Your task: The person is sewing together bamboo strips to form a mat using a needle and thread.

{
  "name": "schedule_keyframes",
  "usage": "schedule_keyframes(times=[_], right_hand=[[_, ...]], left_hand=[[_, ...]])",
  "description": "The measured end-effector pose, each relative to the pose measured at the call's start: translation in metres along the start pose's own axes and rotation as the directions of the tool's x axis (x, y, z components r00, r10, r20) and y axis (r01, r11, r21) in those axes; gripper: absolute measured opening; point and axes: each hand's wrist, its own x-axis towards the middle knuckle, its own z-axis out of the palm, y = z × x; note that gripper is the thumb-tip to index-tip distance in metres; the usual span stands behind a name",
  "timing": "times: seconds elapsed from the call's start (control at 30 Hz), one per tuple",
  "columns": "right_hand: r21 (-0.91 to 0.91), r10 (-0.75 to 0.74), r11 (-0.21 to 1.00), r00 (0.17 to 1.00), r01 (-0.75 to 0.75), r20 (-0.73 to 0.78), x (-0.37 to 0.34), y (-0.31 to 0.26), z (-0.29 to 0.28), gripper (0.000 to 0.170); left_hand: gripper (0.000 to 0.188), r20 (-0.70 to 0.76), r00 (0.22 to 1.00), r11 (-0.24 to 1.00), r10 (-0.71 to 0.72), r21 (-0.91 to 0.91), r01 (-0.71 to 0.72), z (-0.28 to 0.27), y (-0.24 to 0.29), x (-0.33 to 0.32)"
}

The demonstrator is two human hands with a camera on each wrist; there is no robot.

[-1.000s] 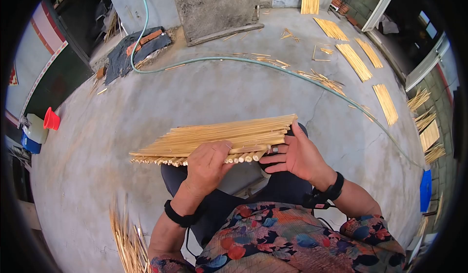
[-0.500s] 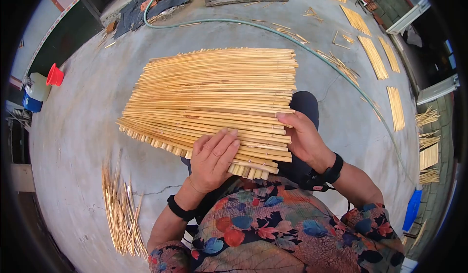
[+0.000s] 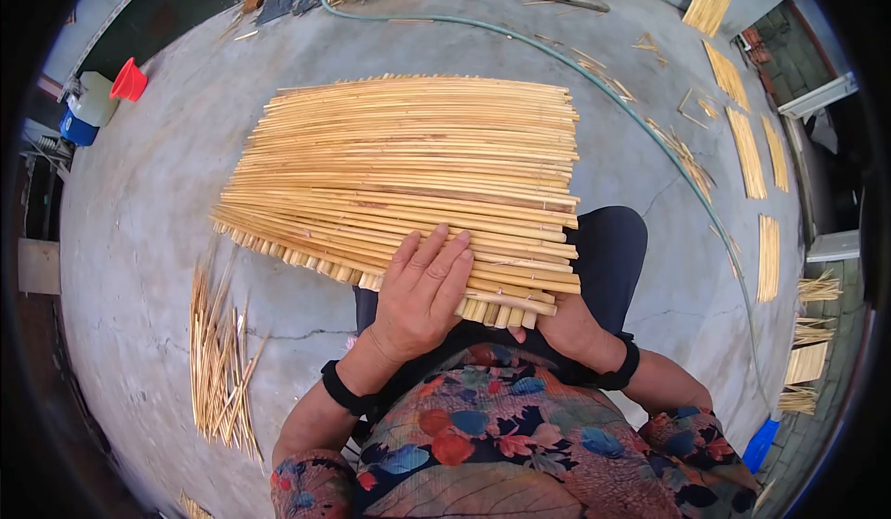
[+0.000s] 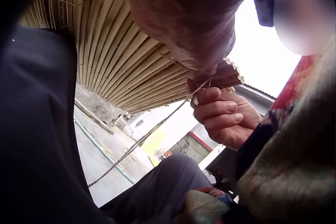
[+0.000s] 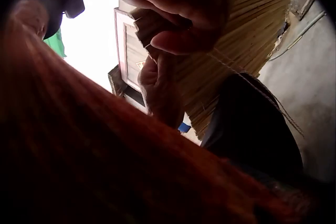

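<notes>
A mat of pale reed stalks (image 3: 399, 153), layered at its near edge, lies over the lap. My left hand (image 3: 422, 296) grips that edge, with straight fingers spread on top and the thumb underneath. My right hand (image 3: 575, 329) is partly hidden below the near right corner. From the left wrist, the underside of the mat (image 4: 121, 45) fans out, and the right hand (image 4: 223, 116) has curled fingers pinching a thin twisted cord (image 4: 149, 132). Two strands of cord (image 5: 262, 92) trail from near the right hand (image 5: 184, 3) in the right wrist view.
Loose stalks (image 3: 218, 371) lie on the concrete floor at left. A green hose (image 3: 557, 55) curves across the floor. Several flat reed panels (image 3: 745, 153) line the right side. A red bucket (image 3: 129, 80) stands at far left, and a blue object (image 3: 761, 445) lies at lower right.
The mat was first tilted nearly edge-on, then swung to show its broad face. My right hand has moved from the right edge to beneath the near corner; the left stays at the near edge.
</notes>
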Motion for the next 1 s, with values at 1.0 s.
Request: schedule_keyframes(times=[1.0], right_hand=[[-0.284,-0.32,0.898,0.942,0.336,0.103,-0.003,0.008,0.003,0.043]], left_hand=[[0.028,0.017,0.998,0.998,-0.059,-0.017,0.06,-0.016,0.003,0.005]])
